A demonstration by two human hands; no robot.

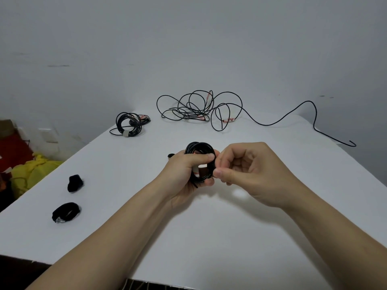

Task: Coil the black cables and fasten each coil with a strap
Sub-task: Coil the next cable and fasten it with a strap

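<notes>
My left hand [184,172] grips a small coil of black cable [200,149] held upright above the middle of the white table [209,237]. My right hand [247,172] touches the coil's right side, thumb and forefinger pinched at its edge; what they pinch is too small to tell. A tangle of loose black cable [199,107] lies at the back, one end trailing off to the right [314,114]. Coiled cables with a pale strap [128,123] rest at the back left. Two black straps [75,183] [66,212] lie at the left.
The table's left edge drops to a floor with a yellow cloth [35,174] and a red item [12,151]. A plain grey wall [188,49] stands behind the table. Its front edge runs below my forearms.
</notes>
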